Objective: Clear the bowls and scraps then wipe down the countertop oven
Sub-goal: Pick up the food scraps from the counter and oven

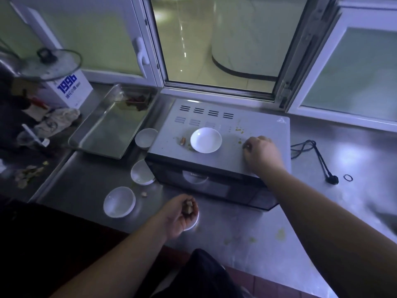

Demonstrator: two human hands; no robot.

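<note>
Right hand [261, 152]: rests on the oven top near its right edge, fingers [247, 146] curled down onto the surface as if pinching up a scrap; whether anything is caught between them cannot be told. Left hand [182, 214]: held over the front part of the tabletop [247, 229], palm up, fingers cupped round a small heap of brownish scraps [189, 205]; a white dish [193, 222] shows partly beneath it. Oven [214, 147]: grey-topped, dark-fronted, standing toward the back of the tabletop below the open window. On its top, one white bowl [205, 140] at the middle, a brown scrap [182, 140] just left of that bowl, and greenish crumbs [239, 130] toward the back right. Three more white bowls lie off the oven's left side: one beside the tray [146, 137], one at the oven's front left corner [142, 172], one nearer the front edge [119, 202]. Metal tray [111, 130]: toward the back left, holding reddish leftovers at its far end. Progress, as judged: scrap-gathering under way; bowls not yet cleared, crumbs and smears left on oven and tabletop, wiping not begun. A crumpled cloth [58, 121] lies left of the tray. Writing: white box [71, 89] at the back left printed "1996" in blue, smaller characters beneath not legible; a triangular warning mark [281, 120] at the oven's back right corner; a faint brand mark on the oven front, unreadable.
</note>
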